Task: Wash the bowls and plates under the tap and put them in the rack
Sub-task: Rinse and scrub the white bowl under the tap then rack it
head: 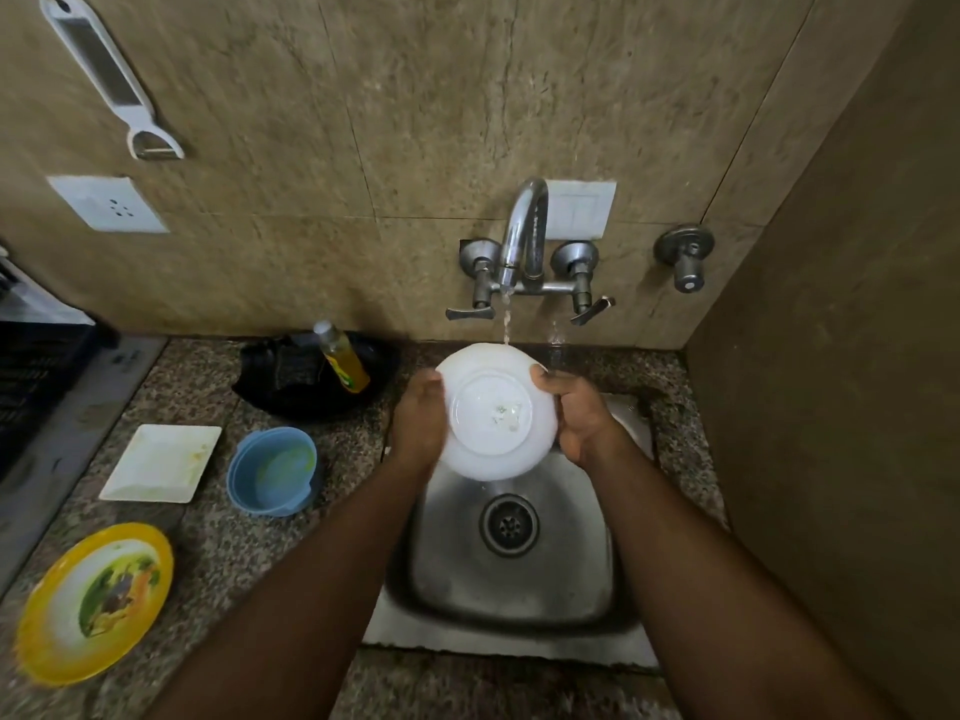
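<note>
Rinse step: white bowl (493, 413) held base-up over the sink's (519, 605) back edge, under the running tap (524, 226). Left hand (418, 423) and right hand (576, 413) grip opposite rims, fingers curled. Next, I judge: turn it, then rack it.

Non-task fittings and sundries at the sink wall

White-handled grater (104, 75) with peeler end, hanging on the stone wall, upper left; white socket plate (109, 204) just below it; white switch plate (582, 207) partly behind the tap spout; separate round metal valve (685, 254) on the wall to the right, near the corner. Yellow dish-soap bottle (344, 360) with clear cap, leaning tilted in a black tray (311, 394) set against the wall on the speckled granite counter (208, 543). Dark slatted crate (31, 376) at the far left edge, partly out of view and blurred.
</note>
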